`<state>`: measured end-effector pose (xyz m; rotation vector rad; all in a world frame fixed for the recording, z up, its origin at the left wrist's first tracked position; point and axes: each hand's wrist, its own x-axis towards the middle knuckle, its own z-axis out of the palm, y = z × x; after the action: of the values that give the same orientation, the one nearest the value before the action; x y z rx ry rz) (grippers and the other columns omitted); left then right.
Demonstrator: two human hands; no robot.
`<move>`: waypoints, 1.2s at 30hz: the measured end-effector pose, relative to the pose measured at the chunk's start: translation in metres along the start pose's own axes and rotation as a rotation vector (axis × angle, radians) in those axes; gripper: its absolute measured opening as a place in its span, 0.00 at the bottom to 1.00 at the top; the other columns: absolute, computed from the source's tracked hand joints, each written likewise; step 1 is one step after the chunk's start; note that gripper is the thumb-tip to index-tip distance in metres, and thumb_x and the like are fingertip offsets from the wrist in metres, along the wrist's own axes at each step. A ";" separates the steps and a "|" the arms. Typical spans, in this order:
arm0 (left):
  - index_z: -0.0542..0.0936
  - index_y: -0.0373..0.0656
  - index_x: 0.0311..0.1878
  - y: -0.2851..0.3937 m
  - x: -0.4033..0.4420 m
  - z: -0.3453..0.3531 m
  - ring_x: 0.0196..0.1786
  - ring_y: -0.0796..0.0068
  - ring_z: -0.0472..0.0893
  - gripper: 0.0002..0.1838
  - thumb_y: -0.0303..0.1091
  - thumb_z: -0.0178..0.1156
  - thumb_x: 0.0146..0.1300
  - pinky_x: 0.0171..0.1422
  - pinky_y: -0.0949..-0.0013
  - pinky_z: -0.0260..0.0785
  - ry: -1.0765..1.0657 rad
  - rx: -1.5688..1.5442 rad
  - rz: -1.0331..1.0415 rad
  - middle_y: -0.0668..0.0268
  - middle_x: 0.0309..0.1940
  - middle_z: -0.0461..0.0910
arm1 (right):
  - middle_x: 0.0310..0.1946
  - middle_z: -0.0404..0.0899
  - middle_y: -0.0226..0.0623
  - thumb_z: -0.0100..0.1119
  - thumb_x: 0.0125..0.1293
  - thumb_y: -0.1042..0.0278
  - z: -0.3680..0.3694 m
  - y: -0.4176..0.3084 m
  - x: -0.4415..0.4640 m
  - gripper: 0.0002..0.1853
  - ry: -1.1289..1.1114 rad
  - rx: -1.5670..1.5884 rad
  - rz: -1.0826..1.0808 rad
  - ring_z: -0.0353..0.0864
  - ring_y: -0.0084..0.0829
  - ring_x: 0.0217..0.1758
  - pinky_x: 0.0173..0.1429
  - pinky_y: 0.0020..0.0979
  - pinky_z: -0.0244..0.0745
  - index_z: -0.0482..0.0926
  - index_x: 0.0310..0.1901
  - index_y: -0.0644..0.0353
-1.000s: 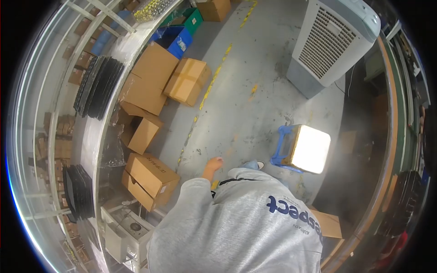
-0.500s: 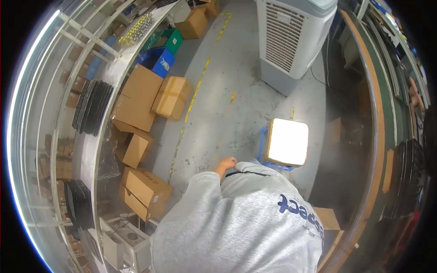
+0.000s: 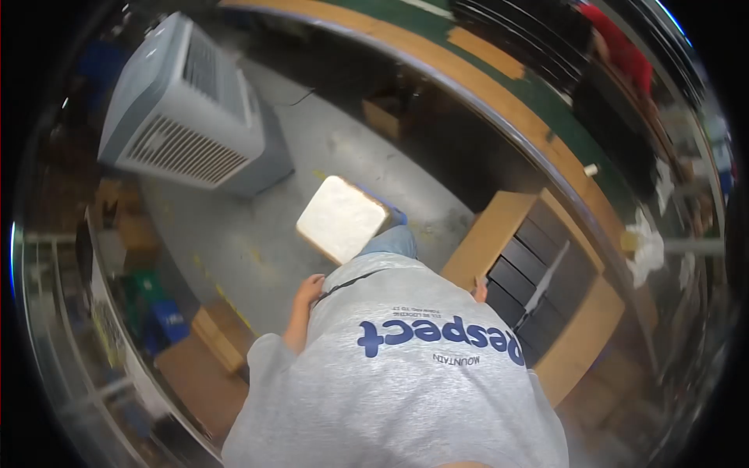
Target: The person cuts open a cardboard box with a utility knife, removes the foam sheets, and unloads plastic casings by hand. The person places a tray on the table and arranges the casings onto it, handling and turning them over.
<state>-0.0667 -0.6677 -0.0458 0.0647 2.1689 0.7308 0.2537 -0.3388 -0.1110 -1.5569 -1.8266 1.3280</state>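
My left hand (image 3: 310,288) hangs beside the hem of my grey shirt (image 3: 421,374), close to a thin dark cord (image 3: 347,285) at the waist. Its fingers are blurred and partly hidden, so their grip does not show. On the other side, my right hand (image 3: 480,290) is at the near edge of an open cardboard box (image 3: 488,234); most of its fingers are hidden. Inside that box stand dark flat pieces (image 3: 530,253) in rows, with a pale strip between them. Ahead of me is a stool with a white top (image 3: 343,218) and blue parts below.
A grey air cooler (image 3: 195,117) stands on the floor at upper left. Along the right runs a workbench with a wooden edge (image 3: 499,117) and green top. Cardboard boxes (image 3: 199,366) line the lower left. A person in red (image 3: 624,51) is beyond the bench.
My view has turned to the right. The open box with dark pieces and my right hand now show, and the cooler and stool have shifted left in view.
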 end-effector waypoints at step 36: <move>0.60 0.49 0.64 0.652 0.353 0.091 0.70 0.52 0.46 0.26 0.39 0.45 0.62 0.68 0.39 0.30 -0.030 1.030 1.424 0.63 0.68 0.50 | 0.55 0.67 0.46 0.57 0.52 0.68 0.157 -0.224 0.203 0.21 -0.017 -0.121 0.210 0.65 0.48 0.58 0.60 0.41 0.62 0.73 0.51 0.51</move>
<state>-0.3595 0.0175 0.0041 2.2250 1.9716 0.1603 -0.0519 -0.2002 -0.0520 -1.8496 -1.8251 1.3448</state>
